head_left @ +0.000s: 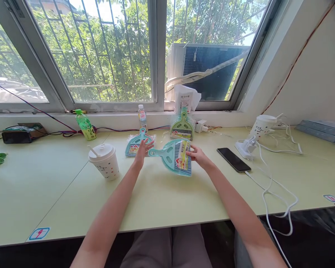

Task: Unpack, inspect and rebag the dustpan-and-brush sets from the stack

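A light-blue dustpan and brush set (171, 157) with a colourful label is held above the table, its handle pointing left. My right hand (198, 156) grips its wide end, thumb and fingers closed at the label side. By the handle's tip, my left hand (141, 152) has its fingers spread and holds nothing. Just behind that hand a second blue dustpan set (134, 146) in clear wrapping leans at the back of the table, partly covered by the fingers. Green dustpan sets (182, 128) stand together farther back, near the window sill.
A white paper cup (104, 163) with a lid and straw stands left of my left forearm. Green (85, 124) and clear bottles (142, 115) are at the back. To the right lie a phone (233, 160), white cables (270, 182), a power strip (244, 149) and another cup (261, 128).
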Motion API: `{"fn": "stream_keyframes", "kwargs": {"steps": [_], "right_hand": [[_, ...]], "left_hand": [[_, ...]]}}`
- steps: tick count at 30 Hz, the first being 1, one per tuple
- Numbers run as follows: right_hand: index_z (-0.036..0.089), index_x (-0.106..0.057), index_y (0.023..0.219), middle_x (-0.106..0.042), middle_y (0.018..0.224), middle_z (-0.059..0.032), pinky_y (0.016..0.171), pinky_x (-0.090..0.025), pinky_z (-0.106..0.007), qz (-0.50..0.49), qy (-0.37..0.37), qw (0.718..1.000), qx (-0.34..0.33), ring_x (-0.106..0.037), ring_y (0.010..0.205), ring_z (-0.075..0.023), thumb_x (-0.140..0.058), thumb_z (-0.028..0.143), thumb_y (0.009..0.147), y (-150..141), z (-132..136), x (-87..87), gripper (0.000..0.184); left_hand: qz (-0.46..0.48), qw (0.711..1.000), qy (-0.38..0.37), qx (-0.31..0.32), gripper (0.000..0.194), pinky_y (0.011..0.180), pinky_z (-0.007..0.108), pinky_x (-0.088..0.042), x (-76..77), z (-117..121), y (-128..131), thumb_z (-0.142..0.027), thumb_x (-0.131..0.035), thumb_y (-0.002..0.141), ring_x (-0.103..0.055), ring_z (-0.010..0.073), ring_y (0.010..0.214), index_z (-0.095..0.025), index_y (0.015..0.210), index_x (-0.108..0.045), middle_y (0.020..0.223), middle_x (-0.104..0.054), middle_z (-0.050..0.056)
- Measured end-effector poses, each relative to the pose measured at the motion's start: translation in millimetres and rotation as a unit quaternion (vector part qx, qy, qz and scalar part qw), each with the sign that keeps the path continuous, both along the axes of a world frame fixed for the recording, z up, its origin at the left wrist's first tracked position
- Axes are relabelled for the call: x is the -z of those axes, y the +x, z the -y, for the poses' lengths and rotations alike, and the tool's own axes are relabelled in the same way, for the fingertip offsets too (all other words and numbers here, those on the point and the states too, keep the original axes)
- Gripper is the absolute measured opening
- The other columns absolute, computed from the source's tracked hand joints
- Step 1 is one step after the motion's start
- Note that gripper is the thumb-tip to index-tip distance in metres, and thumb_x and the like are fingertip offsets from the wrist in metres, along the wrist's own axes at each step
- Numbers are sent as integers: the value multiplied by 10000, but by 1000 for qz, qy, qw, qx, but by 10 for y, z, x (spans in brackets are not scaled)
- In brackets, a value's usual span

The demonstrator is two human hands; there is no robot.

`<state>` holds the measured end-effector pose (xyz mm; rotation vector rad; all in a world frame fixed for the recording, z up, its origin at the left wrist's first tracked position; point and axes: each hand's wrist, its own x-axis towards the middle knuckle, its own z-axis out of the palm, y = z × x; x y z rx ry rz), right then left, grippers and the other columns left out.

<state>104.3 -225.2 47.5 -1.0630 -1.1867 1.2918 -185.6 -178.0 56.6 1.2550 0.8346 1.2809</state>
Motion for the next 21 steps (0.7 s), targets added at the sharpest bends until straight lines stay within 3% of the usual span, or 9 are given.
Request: {"fn": "stream_keyframes", "kwargs": {"steps": [4, 7, 10, 12, 14, 15, 17, 19, 21], "right_hand": [[236, -594, 1209, -751, 855, -44, 583, -549, -267, 74, -18, 993, -95, -710, 765, -214, -782, 321, 663, -52, 70, -25, 584], [234, -590, 1229, -751, 841, -50, 574, -549, -268, 96, -23, 987, -124, -707, 752, -214, -780, 318, 669, -88, 74, -22, 597], [217, -620, 1160, -749, 856, -61, 613, -565, -301, 57, -11, 997, -58, -709, 768, -226, -798, 299, 645, 40, 12, -9, 552], [203, -629, 1076, -746, 853, -60, 647, -575, -331, -1, 7, 1000, 27, -709, 758, -230, -813, 288, 614, 194, -59, 19, 504], [205, -606, 998, -738, 840, -49, 687, -582, -359, -65, 29, 990, 119, -707, 752, -226, -818, 283, 592, 340, -137, 68, 465], [211, -589, 969, -734, 842, -43, 708, -584, -369, -90, 38, 983, 156, -707, 764, -225, -816, 285, 588, 394, -172, 99, 449], [226, -555, 929, -726, 867, -39, 745, -586, -377, -122, 52, 970, 203, -706, 815, -225, -807, 291, 590, 442, -224, 161, 427], [236, -535, 920, -722, 902, -37, 774, -585, -376, -138, 59, 966, 209, -702, 861, -225, -800, 300, 594, 407, -243, 209, 424], [242, -523, 930, -721, 922, -32, 789, -585, -374, -149, 61, 968, 194, -701, 875, -223, -801, 308, 590, 300, -230, 232, 444]], "left_hand": [[-188, 979, 28, 73, 554, 753, 324, -511, 19, 42, 17, -568, -665, 718, -660, 255, 963, -185, 1117, -677, 1040, -721, 103], [-211, 973, 30, 85, 457, 534, 255, -480, 97, 36, 122, -544, -697, 678, -660, 190, 661, -152, 910, -731, 763, -722, 75], [-138, 989, 37, -32, 401, 486, 237, -463, 127, -61, 43, -512, -642, 732, -609, 131, 521, -138, 863, -708, 754, -714, 80], [-101, 978, 26, -182, 379, 515, 250, -483, 131, -161, -136, -460, -559, 808, -629, 136, 543, -131, 954, -675, 834, -717, 101], [-120, 931, 1, -344, 376, 635, 303, -530, 143, -243, -335, -387, -478, 867, -685, 187, 710, -120, 1090, -621, 938, -706, 136], [-156, 902, 2, -402, 405, 750, 350, -536, 153, -264, -414, -347, -514, 853, -689, 227, 863, -116, 1181, -573, 1027, -689, 160], [-236, 840, 41, -487, 625, 990, 455, -432, 166, -247, -489, -292, -605, 799, -541, 305, 1208, -98, 1359, -407, 1294, -554, 226], [-304, 789, 105, -524, 822, 1113, 523, -260, 150, -161, -447, -276, -656, 766, -263, 347, 1409, -78, 1448, -243, 1497, -293, 259], [-348, 776, 169, -499, 784, 1139, 551, -175, 102, -36, -318, -287, -621, 804, -99, 350, 1453, -92, 1458, -234, 1557, -155, 225]]}}
